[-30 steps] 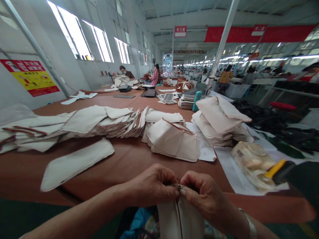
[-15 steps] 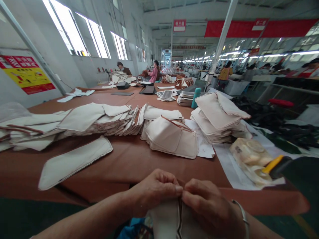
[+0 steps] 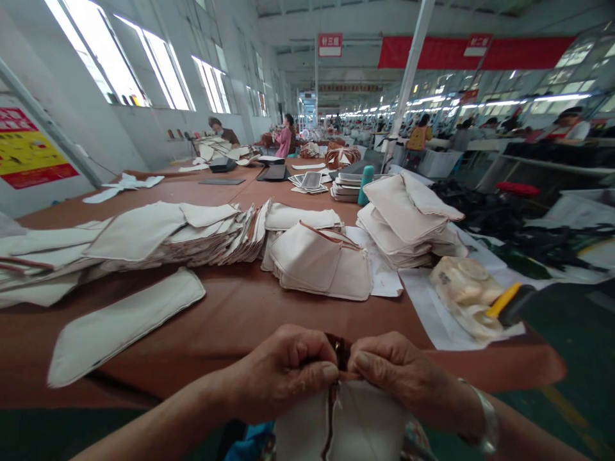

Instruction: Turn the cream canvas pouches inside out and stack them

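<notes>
My left hand (image 3: 291, 371) is closed, thumb and fingers pinching the top edge of a cream fabric piece (image 3: 368, 419). Close beside it, my right hand (image 3: 403, 378) pinches the same edge from the other side. Between the fingertips a dark brown strip (image 3: 340, 349) shows, and a brown-edged seam runs down the middle of the piece. Its lower end leaves the picture. Beyond my hands lies a small stack of cream fabric pieces (image 3: 317, 266) with brown trim. A single long cream piece (image 3: 127, 323) rests on the brown tabletop (image 3: 250, 301) to the left.
A long row of stacked cream pieces (image 3: 139, 230) spans the table's left. At right stand another cream stack (image 3: 408, 218), a teal thread cone (image 3: 366, 186), and a plastic-wrapped bundle (image 3: 464, 288) with a yellow-handled tool (image 3: 504, 299). Other people work far back.
My fingertips have moved slightly apart, and the brown strip now shows between them. More of the cream piece is visible. The camera has turned a little, shifting the table's things leftward.
</notes>
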The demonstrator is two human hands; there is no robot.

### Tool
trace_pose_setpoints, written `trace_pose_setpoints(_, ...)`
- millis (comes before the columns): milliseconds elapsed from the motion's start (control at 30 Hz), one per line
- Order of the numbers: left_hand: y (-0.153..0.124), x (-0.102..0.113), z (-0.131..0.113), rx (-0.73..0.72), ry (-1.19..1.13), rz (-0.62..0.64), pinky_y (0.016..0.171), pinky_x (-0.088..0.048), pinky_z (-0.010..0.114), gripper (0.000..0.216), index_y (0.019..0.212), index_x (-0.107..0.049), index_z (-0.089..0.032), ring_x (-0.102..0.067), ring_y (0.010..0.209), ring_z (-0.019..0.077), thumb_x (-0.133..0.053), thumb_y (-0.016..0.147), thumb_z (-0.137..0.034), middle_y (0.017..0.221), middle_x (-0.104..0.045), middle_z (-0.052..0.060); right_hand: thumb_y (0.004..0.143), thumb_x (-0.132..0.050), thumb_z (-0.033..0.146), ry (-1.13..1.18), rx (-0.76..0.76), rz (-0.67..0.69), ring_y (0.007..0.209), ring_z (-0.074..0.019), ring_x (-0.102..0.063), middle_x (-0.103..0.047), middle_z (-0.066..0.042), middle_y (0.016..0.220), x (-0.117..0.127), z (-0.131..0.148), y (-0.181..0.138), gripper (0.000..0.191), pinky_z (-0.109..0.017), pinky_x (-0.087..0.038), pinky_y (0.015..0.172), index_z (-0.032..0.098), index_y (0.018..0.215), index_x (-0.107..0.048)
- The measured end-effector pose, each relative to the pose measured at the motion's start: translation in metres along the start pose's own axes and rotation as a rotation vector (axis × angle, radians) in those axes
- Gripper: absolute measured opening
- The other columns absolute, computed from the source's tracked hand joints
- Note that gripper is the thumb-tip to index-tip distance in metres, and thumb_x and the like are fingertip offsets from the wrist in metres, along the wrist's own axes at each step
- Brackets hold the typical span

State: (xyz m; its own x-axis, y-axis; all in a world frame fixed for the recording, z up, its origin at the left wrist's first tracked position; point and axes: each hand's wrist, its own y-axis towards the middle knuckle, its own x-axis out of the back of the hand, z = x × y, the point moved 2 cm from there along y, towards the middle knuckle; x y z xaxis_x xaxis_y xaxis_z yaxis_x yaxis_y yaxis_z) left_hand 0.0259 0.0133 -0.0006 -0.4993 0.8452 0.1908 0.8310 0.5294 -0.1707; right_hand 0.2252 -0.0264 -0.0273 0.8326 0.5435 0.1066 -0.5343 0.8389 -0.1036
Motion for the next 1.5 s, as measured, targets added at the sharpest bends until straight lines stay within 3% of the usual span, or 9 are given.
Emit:
trace_pose_setpoints(200, 0.002, 0.000, 0.008, 0.031, -0.051, -0.015, 0.048, -0.027, 0.017, 0.038, 0.083, -0.054, -0.012, -0.035, 0.058, 0.0076, -0.052, 0.091, -0.049, 0.071, -0.045, -0.002, 0.097, -0.042, 0.042, -0.255, 0.224, -0.108, 0.061, -0.0105, -0.038, -0.040, 0.003, 0.065, -0.006, 0.004, -0.005, 0.037, -0.023, -0.029, 0.056, 0.018, 0.069, -0.044)
trace_pose_setpoints(400, 0.007, -0.001, 0.001, -0.045, 0.078, -0.011, 0.051, -0.027, 0.018, 0.035, 0.080, -0.054, -0.012, -0.034, 0.059, 0.0089, -0.050, 0.092, -0.045, 0.068, -0.042, -0.003, 0.100, -0.029, 0.051, -0.126, 0.163, 0.007, 0.057, -0.0099, -0.030, -0.037, 0.003, 0.066, 0.001, 0.002, 0.003, 0.048, -0.022, -0.027, 0.052, 0.017, 0.071, -0.048)
trace_pose_setpoints(567, 0.010, 0.000, -0.003, -0.100, 0.160, -0.070, 0.055, -0.031, 0.018, 0.035, 0.075, -0.053, -0.013, -0.036, 0.062, 0.0092, -0.051, 0.092, -0.044, 0.068, -0.044, -0.003, 0.096, -0.047, 0.041, -0.266, 0.215, 0.023, 0.063, -0.0100, -0.040, -0.047, 0.002, 0.070, 0.006, 0.011, 0.010, 0.034, -0.021, -0.032, 0.056, 0.014, 0.075, -0.054)
trace_pose_setpoints(800, 0.006, 0.021, 0.011, 0.184, -0.079, -0.068, 0.052, -0.026, 0.021, 0.059, 0.074, -0.060, -0.010, -0.033, 0.058, 0.0100, -0.035, 0.093, -0.061, 0.065, -0.043, -0.001, 0.095, -0.047, 0.039, -0.246, 0.209, 0.023, 0.059, -0.0096, -0.036, -0.043, 0.003, 0.067, 0.010, 0.000, 0.009, 0.032, -0.020, -0.029, 0.053, 0.015, 0.074, -0.051)
trace_pose_setpoints(967, 0.006, 0.018, 0.010, 0.255, -0.186, 0.075, 0.051, -0.024, 0.021, 0.048, 0.076, -0.060, -0.010, -0.031, 0.057, 0.0092, -0.060, 0.081, -0.057, 0.064, -0.042, -0.002, 0.095, -0.046, 0.040, -0.252, 0.215, 0.039, 0.060, -0.0097, -0.038, -0.044, 0.003, 0.068, 0.010, -0.001, 0.009, 0.033, -0.020, -0.030, 0.053, 0.015, 0.075, -0.052)
trace_pose_setpoints(1067, 0.006, 0.017, 0.009, 0.220, -0.044, 0.105, 0.049, -0.021, 0.020, 0.040, 0.076, -0.058, -0.011, -0.027, 0.057, 0.0084, -0.061, 0.083, -0.050, 0.064, -0.038, -0.004, 0.094, -0.049, 0.038, -0.287, 0.174, 0.036, 0.059, -0.0089, -0.037, -0.044, 0.003, 0.066, 0.012, -0.005, 0.010, 0.031, -0.019, -0.028, 0.051, 0.014, 0.075, -0.054)
trace_pose_setpoints(1233, 0.012, 0.019, -0.003, 0.159, 0.206, 0.052, 0.057, -0.030, 0.019, 0.037, 0.092, -0.065, -0.013, -0.038, 0.068, 0.0111, -0.061, 0.083, -0.049, 0.075, -0.051, -0.002, 0.092, -0.053, 0.033, -0.288, 0.116, 0.021, 0.059, -0.0082, -0.037, -0.046, 0.004, 0.066, 0.011, -0.006, 0.018, 0.027, -0.018, -0.028, 0.050, 0.012, 0.075, -0.057)
trace_pose_setpoints(1400, 0.021, 0.005, 0.006, 0.211, -0.074, 0.007, 0.047, -0.020, 0.020, 0.047, 0.072, -0.059, -0.012, -0.028, 0.055, 0.0077, -0.063, 0.078, -0.058, 0.062, -0.039, -0.005, 0.092, -0.055, 0.040, -0.178, 0.079, -0.024, 0.056, -0.0075, -0.034, -0.042, 0.005, 0.062, 0.006, -0.008, 0.021, 0.035, -0.017, -0.027, 0.048, 0.013, 0.069, -0.054)
trace_pose_setpoints(1500, 0.022, -0.006, 0.020, 0.299, -0.358, -0.027, 0.046, -0.022, 0.019, 0.044, 0.071, -0.060, -0.011, -0.031, 0.050, 0.0063, -0.075, 0.069, -0.052, 0.059, -0.045, -0.004, 0.097, -0.042, 0.044, -0.055, -0.005, -0.182, 0.049, -0.0076, -0.038, -0.046, 0.004, 0.062, 0.011, -0.016, 0.011, 0.037, -0.017, -0.028, 0.043, 0.015, 0.078, -0.054)
